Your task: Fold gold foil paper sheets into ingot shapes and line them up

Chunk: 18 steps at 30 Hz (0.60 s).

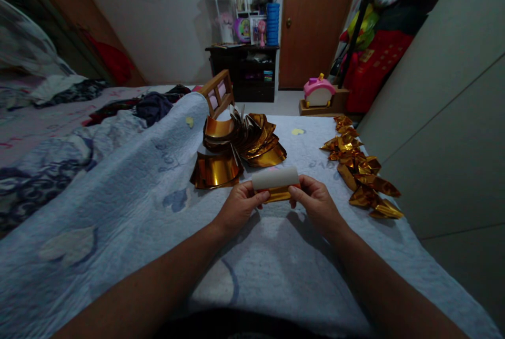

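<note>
Dark cloth (236, 323) at the bottom edge lies nearest in the head view, with the left forearm (158, 270) and right forearm (386, 270) reaching out over a pale blue quilted cover (300, 286). The left hand (239, 203) and right hand (319, 203) hold the two ends of one gold sheet (275, 178) just above the cover; the fingers of both are closed narrow on it, thumbs pressed on the near side. The sheet is curled over into a tube, its white side outward along the top and a gold strip showing below. Beyond the left hand, a spread of loose gold sheets (219, 171) lies fanned and overlapping, smooth and unfolded, near a wooden rail (215, 89). Along the right edge of the cover, folded gold pieces (369, 171) with pointed ends lie bunched in a row, well apart from the loose sheets. Judging by this layout, the row at the right is the finished part, the piece in hand seems only partly shaped, since it lacks those pointed ends, and the fan at the left is what remains, a good many sheets by the look of it. The overlaps hide the exact count in either group.
</note>
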Motion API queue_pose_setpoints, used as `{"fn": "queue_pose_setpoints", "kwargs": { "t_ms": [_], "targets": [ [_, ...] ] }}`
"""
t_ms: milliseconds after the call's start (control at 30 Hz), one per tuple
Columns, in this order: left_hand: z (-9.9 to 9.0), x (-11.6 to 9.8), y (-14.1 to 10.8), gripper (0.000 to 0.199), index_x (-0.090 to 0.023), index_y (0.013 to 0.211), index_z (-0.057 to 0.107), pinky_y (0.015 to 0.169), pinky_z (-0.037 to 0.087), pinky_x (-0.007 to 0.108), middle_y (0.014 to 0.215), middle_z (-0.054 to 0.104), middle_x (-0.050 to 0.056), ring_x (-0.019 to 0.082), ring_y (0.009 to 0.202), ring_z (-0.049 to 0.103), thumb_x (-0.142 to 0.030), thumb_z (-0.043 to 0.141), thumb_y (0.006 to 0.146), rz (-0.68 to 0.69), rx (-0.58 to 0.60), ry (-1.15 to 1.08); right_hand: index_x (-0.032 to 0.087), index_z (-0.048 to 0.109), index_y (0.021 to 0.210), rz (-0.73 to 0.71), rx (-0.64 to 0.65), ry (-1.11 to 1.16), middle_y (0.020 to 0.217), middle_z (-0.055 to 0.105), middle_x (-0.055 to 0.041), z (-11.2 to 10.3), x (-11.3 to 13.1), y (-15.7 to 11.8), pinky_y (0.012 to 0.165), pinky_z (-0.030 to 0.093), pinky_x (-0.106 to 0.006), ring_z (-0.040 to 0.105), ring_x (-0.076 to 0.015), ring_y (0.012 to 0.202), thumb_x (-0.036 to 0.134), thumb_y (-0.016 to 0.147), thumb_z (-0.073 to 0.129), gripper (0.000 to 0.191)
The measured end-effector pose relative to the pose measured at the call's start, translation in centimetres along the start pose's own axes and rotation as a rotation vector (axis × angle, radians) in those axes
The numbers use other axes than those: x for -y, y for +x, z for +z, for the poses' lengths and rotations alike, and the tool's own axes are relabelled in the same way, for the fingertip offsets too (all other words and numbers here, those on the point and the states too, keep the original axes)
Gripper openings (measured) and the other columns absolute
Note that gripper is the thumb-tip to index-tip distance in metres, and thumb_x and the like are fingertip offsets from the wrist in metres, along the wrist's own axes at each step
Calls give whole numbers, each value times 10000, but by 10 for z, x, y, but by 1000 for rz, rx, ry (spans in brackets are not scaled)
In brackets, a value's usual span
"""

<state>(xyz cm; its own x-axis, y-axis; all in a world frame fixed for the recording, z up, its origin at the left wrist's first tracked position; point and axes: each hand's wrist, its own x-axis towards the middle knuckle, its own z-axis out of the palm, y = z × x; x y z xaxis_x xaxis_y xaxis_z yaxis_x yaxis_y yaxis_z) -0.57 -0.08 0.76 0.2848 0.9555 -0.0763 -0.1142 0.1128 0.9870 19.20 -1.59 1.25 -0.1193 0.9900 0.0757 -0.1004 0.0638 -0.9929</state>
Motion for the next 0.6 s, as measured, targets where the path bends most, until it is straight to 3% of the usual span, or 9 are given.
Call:
{"fn": "queue_pose_setpoints", "kwargs": {
  "t_ms": [467,600],
  "targets": [
    [2,-4,-1,293,-137,981,779,569,391,225,785,711,42,113,630,524,-288,784,730,32,-46,13,192,634,792,13,-19,-29,619,544,31,1,4,1,556,397,-265,481,-123,568,396,800,684,210],
    [4,-6,-3,275,-144,994,775,679,471,255,849,739,51,155,731,617,-267,767,748,76,-59,29,180,662,812,38,-56,-87,640,554,27,1,3,2,561,379,-267,476,-125,581,393,794,687,215]
  ]
}}
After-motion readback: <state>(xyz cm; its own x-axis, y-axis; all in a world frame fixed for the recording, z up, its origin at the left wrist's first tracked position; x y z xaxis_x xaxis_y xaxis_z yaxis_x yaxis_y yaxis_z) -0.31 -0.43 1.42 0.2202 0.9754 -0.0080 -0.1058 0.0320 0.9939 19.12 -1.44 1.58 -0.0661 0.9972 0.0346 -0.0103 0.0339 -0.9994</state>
